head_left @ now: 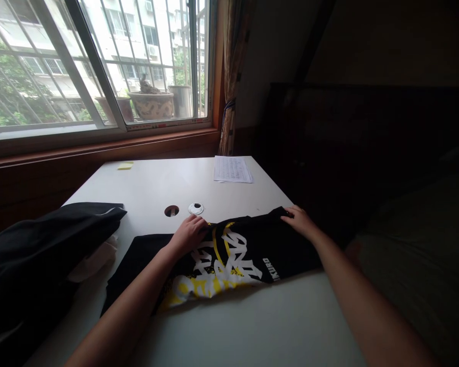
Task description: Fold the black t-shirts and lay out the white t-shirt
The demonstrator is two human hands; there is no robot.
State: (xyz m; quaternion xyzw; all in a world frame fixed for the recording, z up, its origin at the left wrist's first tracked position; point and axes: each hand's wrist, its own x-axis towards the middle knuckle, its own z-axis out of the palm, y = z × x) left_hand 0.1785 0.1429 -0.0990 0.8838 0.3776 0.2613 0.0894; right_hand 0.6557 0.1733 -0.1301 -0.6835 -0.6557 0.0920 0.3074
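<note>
A black T-shirt [229, 260] with white and yellow lettering lies folded lengthwise across the white table [245, 326]. My left hand [189, 233] is closed on its far edge, just left of the yellow stripe, the fingertips partly hidden. At the far right corner of the shirt, my right hand [300, 223] pinches the black cloth between thumb and fingers. The shirt's left end spreads flat beyond my left forearm, which covers part of it.
Dark clothing [42, 250] is heaped on the table's left side, with a pale cloth [95, 262] under it. Toward the back are a cable hole [172, 211], its round cover [196, 208], written papers [233, 169] and yellow sticky notes [125, 165]. A barred window [99, 66] stands behind.
</note>
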